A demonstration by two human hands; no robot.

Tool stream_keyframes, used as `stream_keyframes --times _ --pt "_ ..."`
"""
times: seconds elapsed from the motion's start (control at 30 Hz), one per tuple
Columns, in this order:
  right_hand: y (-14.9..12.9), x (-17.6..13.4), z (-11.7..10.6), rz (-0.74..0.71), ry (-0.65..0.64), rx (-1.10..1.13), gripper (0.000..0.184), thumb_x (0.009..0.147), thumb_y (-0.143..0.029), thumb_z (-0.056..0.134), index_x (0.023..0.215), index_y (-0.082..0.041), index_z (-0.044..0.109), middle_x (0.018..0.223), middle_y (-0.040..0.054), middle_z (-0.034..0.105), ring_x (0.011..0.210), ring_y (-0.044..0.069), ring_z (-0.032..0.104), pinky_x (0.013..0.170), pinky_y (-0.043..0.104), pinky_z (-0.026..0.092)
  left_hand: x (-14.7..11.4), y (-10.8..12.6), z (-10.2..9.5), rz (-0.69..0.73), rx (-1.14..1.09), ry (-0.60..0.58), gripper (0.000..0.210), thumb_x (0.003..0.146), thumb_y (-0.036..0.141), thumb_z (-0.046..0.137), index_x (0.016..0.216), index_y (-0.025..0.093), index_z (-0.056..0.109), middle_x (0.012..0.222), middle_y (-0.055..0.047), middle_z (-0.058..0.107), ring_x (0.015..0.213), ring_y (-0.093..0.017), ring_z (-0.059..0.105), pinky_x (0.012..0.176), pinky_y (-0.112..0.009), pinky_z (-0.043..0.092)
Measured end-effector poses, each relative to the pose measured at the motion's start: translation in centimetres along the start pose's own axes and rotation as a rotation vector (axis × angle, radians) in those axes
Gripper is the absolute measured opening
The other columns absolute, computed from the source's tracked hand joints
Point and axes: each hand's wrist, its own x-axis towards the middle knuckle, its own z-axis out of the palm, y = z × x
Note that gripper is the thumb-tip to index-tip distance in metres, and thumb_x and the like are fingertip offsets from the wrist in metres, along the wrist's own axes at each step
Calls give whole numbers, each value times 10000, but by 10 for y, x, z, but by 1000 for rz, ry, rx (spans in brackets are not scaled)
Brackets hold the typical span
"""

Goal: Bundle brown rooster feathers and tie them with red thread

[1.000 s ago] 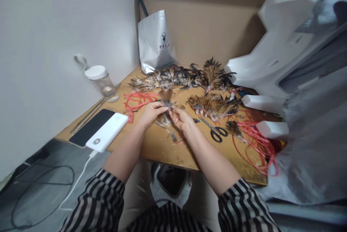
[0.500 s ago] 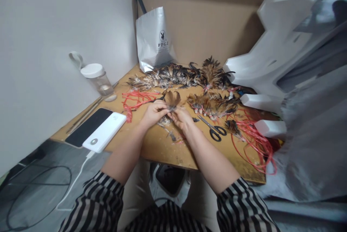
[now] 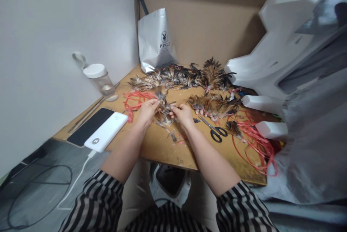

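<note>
My left hand (image 3: pixel 148 112) is closed in a pinch on a small brown and grey feather bunch (image 3: pixel 160 93), whose tips point up and away. A short gap to the right, my right hand (image 3: pixel 183 114) has thumb and fingers pressed together; whatever is between them is too small to make out. Under and between both hands lie loose feathers (image 3: pixel 162 118) and fluffy scraps. Black-handled scissors (image 3: pixel 214 129) rest partly spread to the right of my right hand. Beyond them sits a row of brown feather bundles (image 3: pixel 214 106) with pinkish-red ties.
A longer feather pile (image 3: pixel 173 76) runs along the back, before a silver bag (image 3: pixel 154 40). Red plastic strands (image 3: pixel 257 139) lie at right, more red strips (image 3: pixel 135 98) at left. A phone (image 3: pixel 90 126), white power bank (image 3: pixel 106 131) and lidded jar (image 3: pixel 99 79) stand left.
My hands have moved apart from where they met. The feather bunch has gone slightly left with my left hand, and my right hand has drawn away from it.
</note>
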Motion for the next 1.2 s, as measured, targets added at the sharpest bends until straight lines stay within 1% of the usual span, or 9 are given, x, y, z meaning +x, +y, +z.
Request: stream_keyframes --times 0.13,0.23,0.33,0.47,0.57,0.77,0.9,1.03,1.2 --pt "6 -3 2 -252 -30 -381 105 670 -238 581 715 -147 608 514 -13 575 454 92 482 460 195 378 -2 -1 3 22 172 0 120 580 234 640 602 128 590 542 1 581 440 -60 461 438 -163 348" --pt "6 -7 4 -468 28 -639 95 671 -243 562 616 -166 570 574 5 570 541 107 471 537 216 369 -9 2 9 64 272 13 80 592 202 606 566 137 568 502 14 562 419 -65 457 427 -170 348" --pt "4 -11 5 -535 68 -759 129 674 -247 549 572 -181 503 543 -11 518 531 107 433 538 220 340 -14 6 16 66 296 49 62 575 179 613 564 142 564 472 27 548 407 -70 457 420 -176 355" --pt "5 -10 5 -517 35 -692 48 668 -230 540 684 -185 542 553 -25 525 522 107 451 531 214 342 -18 10 22 40 279 58 86 576 198 639 595 133 584 462 20 554 399 -75 467 423 -185 372" --pt "7 -8 5 -467 13 -590 51 666 -220 532 680 -182 561 553 -23 551 511 102 468 527 212 359 -19 12 23 22 280 65 117 572 208 662 603 126 585 479 8 567 418 -86 493 444 -195 394" --pt "1 -2 1 -34 -89 -86 144 612 -274 622 593 -161 533 471 -35 543 415 71 460 421 178 352 -15 8 16 -4 181 -21 205 602 304 686 644 120 605 547 -14 605 440 -68 502 442 -178 383" --pt "-8 1 -5 136 -133 217 194 540 -254 700 611 -152 552 483 -51 541 427 48 447 407 151 327 -12 5 10 -109 38 -99 254 600 327 702 711 111 631 690 -56 651 543 -73 560 469 -160 400" --pt "-10 2 -7 125 -161 241 197 534 -255 710 602 -147 560 491 -47 544 433 45 434 403 153 300 -12 4 7 -208 -38 -157 236 594 283 719 732 108 641 715 -68 656 594 -89 587 486 -154 420" --pt "-7 1 -5 5 -123 85 193 542 -276 701 554 -148 557 416 -59 495 373 42 370 384 172 252 -12 3 6 -246 -39 -199 237 595 265 725 746 99 649 641 -56 638 564 -87 583 491 -151 438"
